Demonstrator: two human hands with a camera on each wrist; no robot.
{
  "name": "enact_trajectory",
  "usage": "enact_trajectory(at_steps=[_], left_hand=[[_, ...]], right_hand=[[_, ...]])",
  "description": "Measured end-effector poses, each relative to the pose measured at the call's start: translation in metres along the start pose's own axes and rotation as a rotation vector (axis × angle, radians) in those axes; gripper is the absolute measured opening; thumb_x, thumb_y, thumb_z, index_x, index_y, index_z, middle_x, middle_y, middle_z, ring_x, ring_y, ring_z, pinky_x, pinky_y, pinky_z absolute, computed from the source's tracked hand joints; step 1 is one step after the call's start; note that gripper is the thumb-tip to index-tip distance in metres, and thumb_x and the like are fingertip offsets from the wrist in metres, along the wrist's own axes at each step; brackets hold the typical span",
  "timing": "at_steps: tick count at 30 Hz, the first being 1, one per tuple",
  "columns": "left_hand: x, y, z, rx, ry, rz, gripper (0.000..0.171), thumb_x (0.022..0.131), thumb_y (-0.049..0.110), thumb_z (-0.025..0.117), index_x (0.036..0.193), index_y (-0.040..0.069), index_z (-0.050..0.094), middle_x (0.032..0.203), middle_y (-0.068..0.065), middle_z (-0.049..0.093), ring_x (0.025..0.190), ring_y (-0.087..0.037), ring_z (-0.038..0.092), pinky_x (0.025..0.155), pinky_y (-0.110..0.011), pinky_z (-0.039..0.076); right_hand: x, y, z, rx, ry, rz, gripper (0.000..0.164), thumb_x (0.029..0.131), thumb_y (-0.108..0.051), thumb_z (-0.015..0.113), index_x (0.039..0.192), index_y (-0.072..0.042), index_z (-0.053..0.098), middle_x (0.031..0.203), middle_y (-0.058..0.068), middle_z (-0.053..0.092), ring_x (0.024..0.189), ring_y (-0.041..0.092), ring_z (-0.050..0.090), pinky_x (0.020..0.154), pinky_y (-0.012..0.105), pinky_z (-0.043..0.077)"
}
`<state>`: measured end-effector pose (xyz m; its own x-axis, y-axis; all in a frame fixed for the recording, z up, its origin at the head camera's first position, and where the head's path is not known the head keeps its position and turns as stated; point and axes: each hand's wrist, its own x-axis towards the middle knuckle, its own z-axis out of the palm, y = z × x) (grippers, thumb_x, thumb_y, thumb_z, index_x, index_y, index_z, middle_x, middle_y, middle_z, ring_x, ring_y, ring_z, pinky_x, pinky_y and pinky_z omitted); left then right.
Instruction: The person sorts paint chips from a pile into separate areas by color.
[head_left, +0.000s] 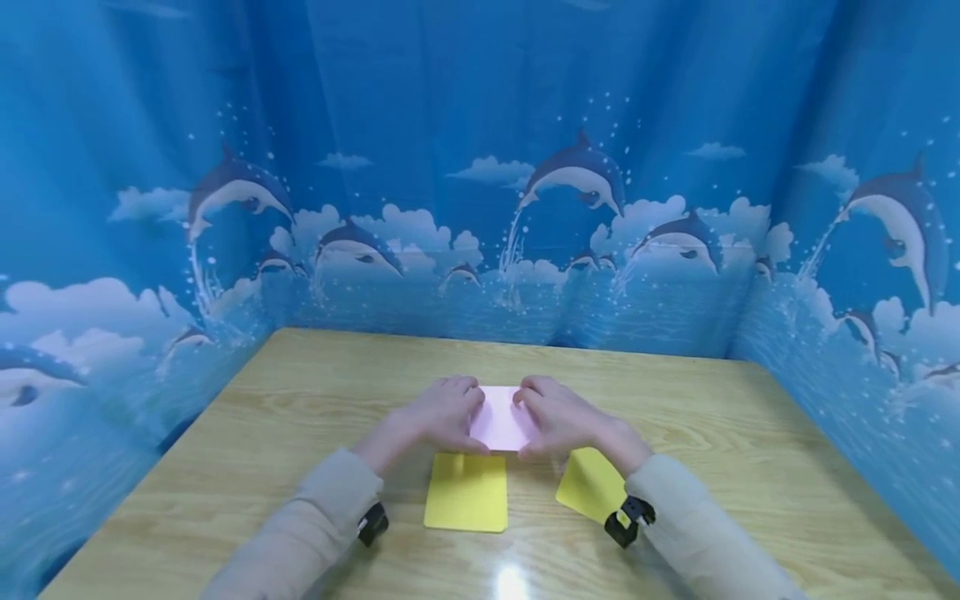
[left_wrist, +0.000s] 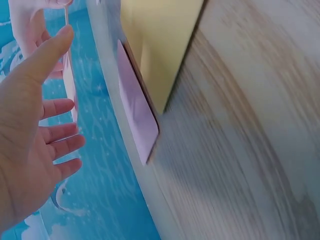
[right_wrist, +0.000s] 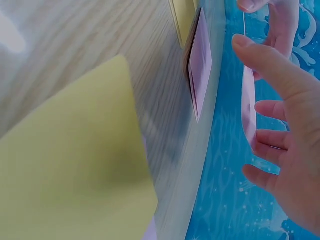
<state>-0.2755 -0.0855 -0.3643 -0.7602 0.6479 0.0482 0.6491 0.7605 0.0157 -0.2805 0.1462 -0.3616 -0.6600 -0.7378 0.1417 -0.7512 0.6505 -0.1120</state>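
Both hands hold a thin pink square sheet (head_left: 501,419) by its sides, raised above the table. My left hand (head_left: 447,414) grips its left side, thumb at the near edge and some fingertips against the sheet, as the left wrist view shows. The right hand (head_left: 564,421) grips the opposite side in the same way. Below the raised sheet, a pink stack of square sheets (left_wrist: 136,102) lies on the table in both wrist views. Nearer the body is a yellow square stack (head_left: 467,493). A tilted yellow sheet (head_left: 588,483) is partly hidden by the right wrist.
A light wooden table (head_left: 337,375) carries everything. A blue curtain with dolphins (head_left: 480,125) hangs behind it and along both sides. A lilac edge (right_wrist: 151,231) peeks out beneath the yellow sheet at the right. Small black devices are strapped at both wrists.
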Motion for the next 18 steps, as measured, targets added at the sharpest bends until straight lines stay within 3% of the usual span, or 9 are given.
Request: enact_trajectory(at_steps=[11,18], left_hand=[[-0.007,-0.018,0.001,-0.051,-0.022,-0.040,0.076,0.074,0.063,0.065,0.124,0.008,0.052,0.131,-0.011,0.048,0.121,-0.024,0.043,0.105,-0.040,0.033],[-0.015,-0.030,0.003,-0.068,-0.023,-0.046,0.072,0.075,0.061,0.065,0.123,0.009,0.052,0.130,-0.011,0.048,0.121,-0.025,0.043,0.105,-0.041,0.033]], right_hand=[[0.021,-0.006,0.005,0.037,-0.041,0.036,0.073,0.066,-0.045,0.080,0.122,-0.004,0.054,0.128,0.018,0.045,0.116,0.029,0.044,0.098,0.042,0.040],[0.035,-0.009,0.016,0.024,-0.021,0.006,0.075,0.066,-0.045,0.079,0.121,-0.003,0.053,0.124,0.017,0.047,0.114,0.029,0.045,0.096,0.041,0.041]])
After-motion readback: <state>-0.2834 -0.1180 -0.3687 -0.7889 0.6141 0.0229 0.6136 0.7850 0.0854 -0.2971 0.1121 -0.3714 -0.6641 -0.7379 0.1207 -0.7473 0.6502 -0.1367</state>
